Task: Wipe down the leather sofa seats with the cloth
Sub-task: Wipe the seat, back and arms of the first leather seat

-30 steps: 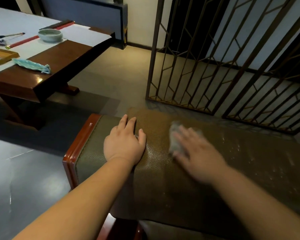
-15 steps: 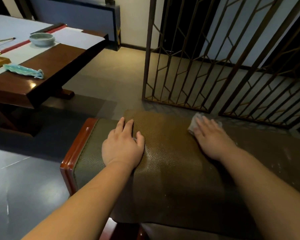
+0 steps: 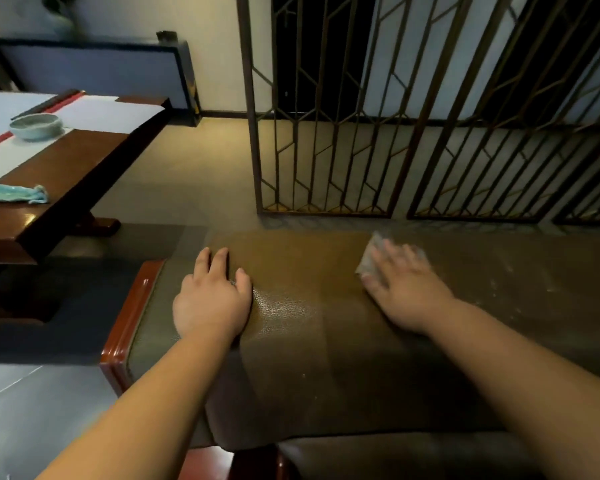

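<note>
While the left hand (image 3: 211, 299) stays flat on the sofa seat (image 3: 291, 327), the flat-fingered right hand (image 3: 404, 289) has pushed the cloth (image 3: 369, 259) rightward, toward mid-frame specks still unwiped.

right hand (image 3: 404, 289): slid with the cloth (image 3: 371, 259) from beside the left hand to right of centre frame
view: tipped upward

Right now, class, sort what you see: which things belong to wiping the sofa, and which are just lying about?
Belong to the job:
leather sofa seat
cloth, under the right hand
left hand, resting flat on the seat

Just lying about:
wooden table
green bowl
turquoise dish
lattice screen
</note>
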